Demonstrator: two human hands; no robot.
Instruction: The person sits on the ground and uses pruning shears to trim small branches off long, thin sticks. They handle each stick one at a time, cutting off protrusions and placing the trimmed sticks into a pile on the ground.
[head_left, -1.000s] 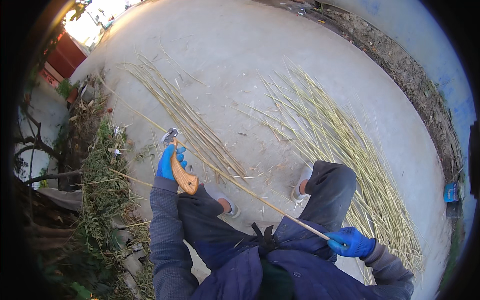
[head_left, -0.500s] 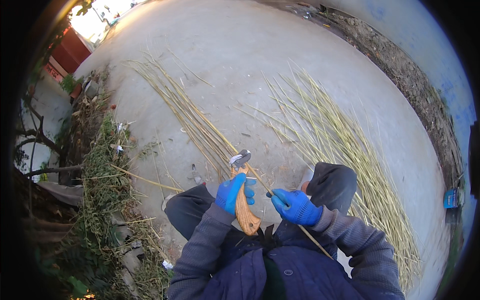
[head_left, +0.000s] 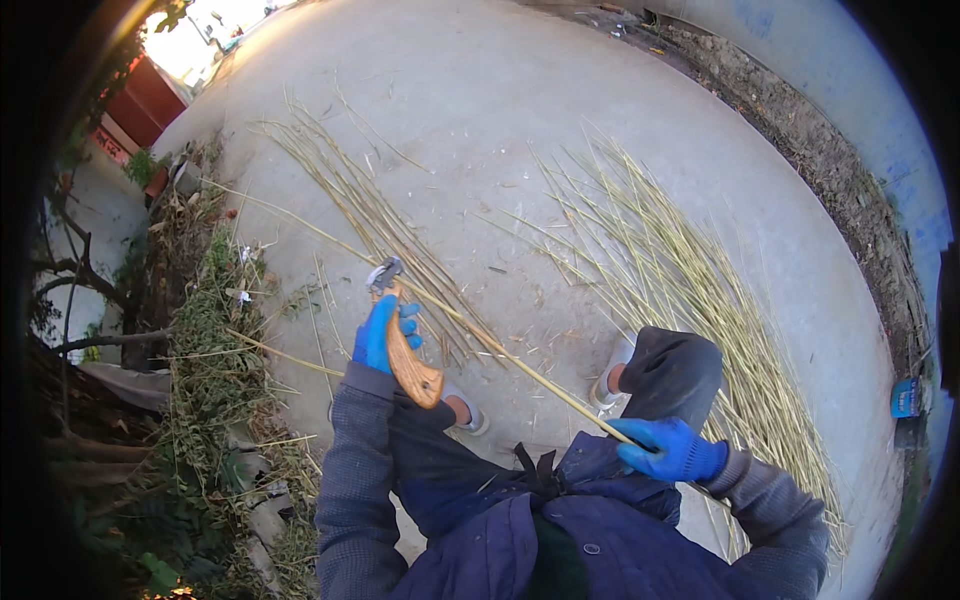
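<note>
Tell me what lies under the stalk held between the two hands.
Under the held stalk, several loose brown stalks and grey concrete ground show. What lies directly beneath the right hand and the wooden-handled tool in the left hand is covered.

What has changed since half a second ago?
The left hand, holding the wooden-handled tool, moved left and forward. The right hand, closed on a stalk, moved right and toward the body, so the hands are farther apart. The big stalk pile on the right stayed put.
</note>
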